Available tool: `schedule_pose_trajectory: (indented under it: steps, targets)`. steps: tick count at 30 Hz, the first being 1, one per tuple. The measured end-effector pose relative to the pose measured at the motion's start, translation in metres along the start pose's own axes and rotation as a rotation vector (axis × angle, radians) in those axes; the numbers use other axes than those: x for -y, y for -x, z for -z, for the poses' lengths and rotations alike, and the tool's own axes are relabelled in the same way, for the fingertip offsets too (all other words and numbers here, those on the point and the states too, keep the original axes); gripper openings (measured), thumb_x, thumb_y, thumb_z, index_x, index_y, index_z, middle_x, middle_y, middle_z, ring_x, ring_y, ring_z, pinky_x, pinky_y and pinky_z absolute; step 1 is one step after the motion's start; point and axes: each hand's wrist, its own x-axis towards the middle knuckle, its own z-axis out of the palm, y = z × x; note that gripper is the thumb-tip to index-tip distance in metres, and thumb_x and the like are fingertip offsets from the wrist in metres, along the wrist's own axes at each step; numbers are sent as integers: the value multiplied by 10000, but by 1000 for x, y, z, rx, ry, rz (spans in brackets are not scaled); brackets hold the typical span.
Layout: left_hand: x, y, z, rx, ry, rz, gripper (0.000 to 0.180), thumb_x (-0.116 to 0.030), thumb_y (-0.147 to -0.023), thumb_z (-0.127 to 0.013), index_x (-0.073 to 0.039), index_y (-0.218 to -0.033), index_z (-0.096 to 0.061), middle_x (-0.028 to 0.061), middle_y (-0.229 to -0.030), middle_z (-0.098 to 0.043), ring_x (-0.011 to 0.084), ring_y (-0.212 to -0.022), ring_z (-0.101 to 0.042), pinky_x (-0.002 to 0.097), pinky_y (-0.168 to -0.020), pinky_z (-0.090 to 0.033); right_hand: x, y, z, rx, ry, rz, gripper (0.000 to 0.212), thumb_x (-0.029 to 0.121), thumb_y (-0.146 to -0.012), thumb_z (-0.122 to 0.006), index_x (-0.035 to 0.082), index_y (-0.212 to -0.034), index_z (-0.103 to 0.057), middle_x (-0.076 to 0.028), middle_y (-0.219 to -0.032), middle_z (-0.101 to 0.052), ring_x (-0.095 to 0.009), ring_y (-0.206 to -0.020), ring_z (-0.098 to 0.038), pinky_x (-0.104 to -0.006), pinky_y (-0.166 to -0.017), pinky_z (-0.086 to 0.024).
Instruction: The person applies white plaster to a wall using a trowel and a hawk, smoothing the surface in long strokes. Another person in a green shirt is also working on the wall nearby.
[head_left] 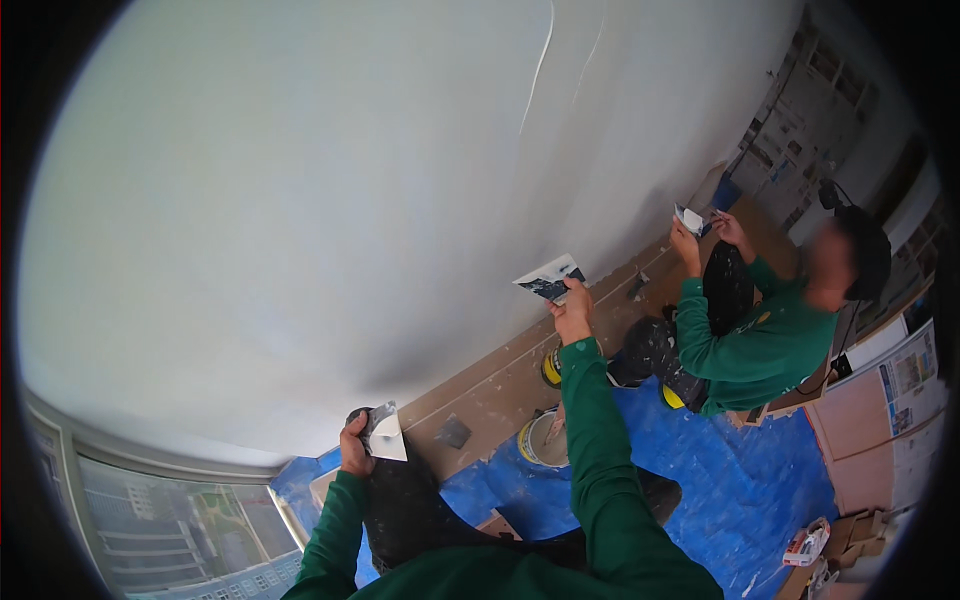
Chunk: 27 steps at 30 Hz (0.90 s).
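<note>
Slanting lengthwise roughly parallel to the bottom edge of the wall (280, 210), the scraper (550, 278) is sitting pinched in the right hand (572, 312), forward-right of the left hand (354, 448), which is holding a white-smeared plate (384, 434).

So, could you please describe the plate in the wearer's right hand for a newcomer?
Find the big pale wall, then the wearer's green right sleeve raised before it. The right hand there grips a flat plate, white along its top and dark below, unlike the mostly white piece in the left hand.
</note>
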Motion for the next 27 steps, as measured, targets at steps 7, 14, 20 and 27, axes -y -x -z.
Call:
schedule_pose_trajectory:
  steps: [7, 14, 20, 27]
  targets:
    - [5, -8, 6, -18, -6, 9, 324, -296, -944, -522, -14, -1059, -632, 125, -968, -704, 276, -860, -685, 390, -819, -549, 9, -9, -50, 54, -18, 18, 231, 132, -850, -580, 57, -1067, -564, -113, -978, -636, -248, -786, -630, -390, -616, -527]
    - [3, -12, 12, -13, 21, -12, 321, -284, -935, -545, 13, -1004, -646, 138, -953, -705, 283, -843, -688, 393, -796, -551, 40, -3, -104, -27, 94, 165, 196, 80, -851, -528, 14, -1035, -533, -155, -1018, -580, -289, -806, -597, -390, -644, -541]
    - [1, -12, 19, 5, 37, 21, 354, -290, -910, -546, 26, -1035, -645, 158, -988, -707, 303, -874, -690, 400, -826, -549, 153, 59, -180, 44, 168, 394, 202, 66, -840, -504, -22, -1022, -513, -173, -999, -568, -288, -796, -593, -394, -682, -539]
    - [-1, -15, 19, -10, 62, 35, 301, -270, -890, -572, -4, -1018, -629, 144, -976, -699, 306, -873, -681, 413, -839, -540, 276, 120, -265, 97, 236, 605, 222, 35, -847, -455, -60, -1041, -504, -205, -1018, -569, -297, -826, -613, -394, -686, -554]
